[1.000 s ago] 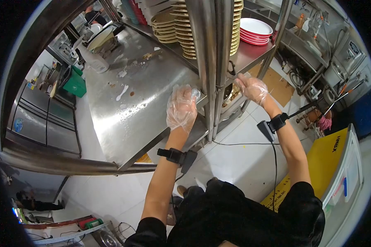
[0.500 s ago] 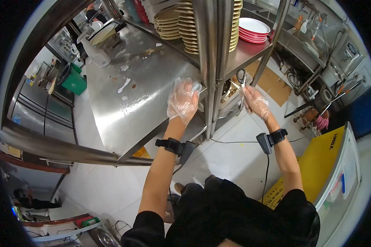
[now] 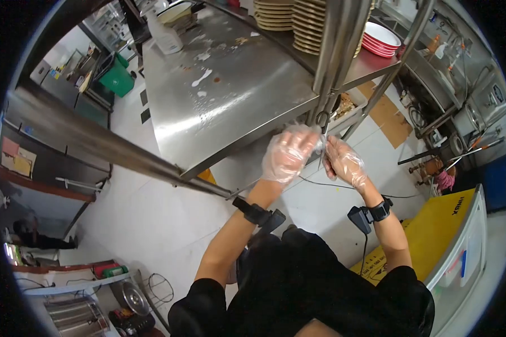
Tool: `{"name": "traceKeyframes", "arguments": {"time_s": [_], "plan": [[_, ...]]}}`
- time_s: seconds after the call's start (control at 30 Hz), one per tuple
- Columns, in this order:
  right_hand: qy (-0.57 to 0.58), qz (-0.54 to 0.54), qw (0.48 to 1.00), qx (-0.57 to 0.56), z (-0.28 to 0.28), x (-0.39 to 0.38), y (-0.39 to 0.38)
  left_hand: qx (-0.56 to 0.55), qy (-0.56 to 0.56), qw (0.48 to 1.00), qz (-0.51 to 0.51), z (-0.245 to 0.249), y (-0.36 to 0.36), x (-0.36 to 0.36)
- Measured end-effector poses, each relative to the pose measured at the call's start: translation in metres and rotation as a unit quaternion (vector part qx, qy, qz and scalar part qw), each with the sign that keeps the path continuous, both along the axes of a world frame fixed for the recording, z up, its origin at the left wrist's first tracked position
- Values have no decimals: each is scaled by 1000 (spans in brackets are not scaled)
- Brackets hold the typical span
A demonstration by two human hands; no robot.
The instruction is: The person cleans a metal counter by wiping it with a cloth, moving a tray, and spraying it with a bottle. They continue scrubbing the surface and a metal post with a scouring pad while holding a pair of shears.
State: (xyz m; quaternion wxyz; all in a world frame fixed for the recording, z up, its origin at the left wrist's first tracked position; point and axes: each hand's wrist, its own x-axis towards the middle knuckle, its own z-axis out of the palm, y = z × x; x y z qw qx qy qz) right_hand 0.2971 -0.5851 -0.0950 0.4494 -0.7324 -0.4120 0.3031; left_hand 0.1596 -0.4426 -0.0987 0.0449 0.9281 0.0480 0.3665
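Note:
My left hand, in a clear plastic glove, is beside the scissors, with its fingers closed around their middle. The black handle loops point up and the blades hang down between my hands. On the other side of the scissors, my right hand, gloved the same way, has its curled fingers against them. The left fingertips and part of the scissors are hidden by the gloves. Both hands are in front of the corner post of a steel table.
Stacked beige plates and red-rimmed white plates stand on the steel shelf. A spray bottle stands on the wet tabletop. Below the shelf is a white bin with scraps. A yellow panel stands at right.
My left hand has moved right, off the table edge, to the scissors. The scissors have turned so the blades point down. My view has shifted, with the table now farther up.

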Motion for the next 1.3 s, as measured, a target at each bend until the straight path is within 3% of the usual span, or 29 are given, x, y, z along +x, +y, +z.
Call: {"name": "traceKeyframes", "arguments": {"time_s": [0.03,0.1,0.13,0.17,0.23,0.37,0.43,0.5,0.57,0.7,0.77,0.87,0.97,1.07,1.1,1.17,1.2,1.27,1.3], "plan": [[1,6,1000,-4,-10,-4,1,21,21,1000,-10,-3,-5,-4],[-196,41,975,93,-3,-20,4,21,74,996,53,-17,-2,-12],[-7,32,999,-38,20,-31,-4,15,114,989,96,-19,3,-18],[-7,33,999,-41,28,-39,-7,-26,117,984,134,-35,15,-21],[80,4,995,-66,36,-46,-11,-256,89,944,187,-45,26,-35],[44,5,997,-57,36,-51,-11,-366,-16,924,111,-54,18,-69],[19,-21,997,-65,32,-53,-8,-400,-34,909,109,-19,9,-79],[6,-35,998,-49,28,-54,-6,-416,-169,892,51,15,3,-86],[6,-44,999,-4,20,-50,-7,-310,-119,931,149,46,19,-96],[38,-65,997,34,17,-47,-13,-193,-121,949,218,59,56,-103],[26,-78,996,23,17,-45,-21,-68,60,945,315,18,73,-102],[19,-98,995,5,20,-46,-31,-57,142,939,309,9,64,-81],[31,-121,992,-12,17,-41,-40,19,107,961,256,-10,55,-32],[-1,-138,990,-6,18,-37,-49,-21,194,954,226,12,53,31],[-3,-140,990,-4,20,-37,-53,-21,178,964,194,15,64,51],[-22,-176,983,-37,23,-35,-64,-286,240,911,174,65,70,82],[-18,-176,984,-20,18,-29,-72,-450,138,869,151,37,93,109],[-15,-196,980,-21,17,-25,-81,-216,100,964,122,46,107,135],[-11,-215,976,-22,16,-24,-84,-141,35,979,144,48,112,148]]}}
